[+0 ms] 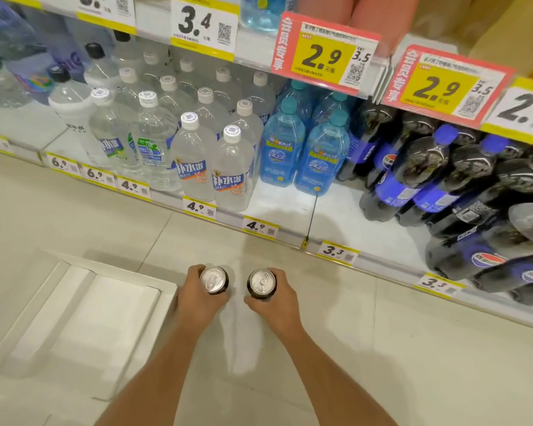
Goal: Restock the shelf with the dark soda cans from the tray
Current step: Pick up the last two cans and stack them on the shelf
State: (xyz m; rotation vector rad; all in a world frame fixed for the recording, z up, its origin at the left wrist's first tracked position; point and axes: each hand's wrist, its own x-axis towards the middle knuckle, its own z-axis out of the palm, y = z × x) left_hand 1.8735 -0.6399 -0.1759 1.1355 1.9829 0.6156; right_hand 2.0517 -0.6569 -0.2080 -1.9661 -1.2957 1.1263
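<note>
dark soda can (pixel 213 279) is gripped upright by the left hand (pixel 197 301), fingers curled round its side; a second dark soda can (pixel 261 282) is gripped the same way by the right hand (pixel 276 304); both are held side by side over the floor (pixel 413 348); the white tray (pixel 74 321) is seen on the floor just beside the left hand; the shelf (pixel 336 216) of bottles (pixel 194 161) stands ahead

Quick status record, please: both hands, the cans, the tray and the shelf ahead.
left hand: grips first can, upright
right hand: grips second can, upright
tray: white cardboard on the floor, left of the hands; no cans showing inside
shelf: water bottles, blue bottles, cola bottles, left to right
</note>
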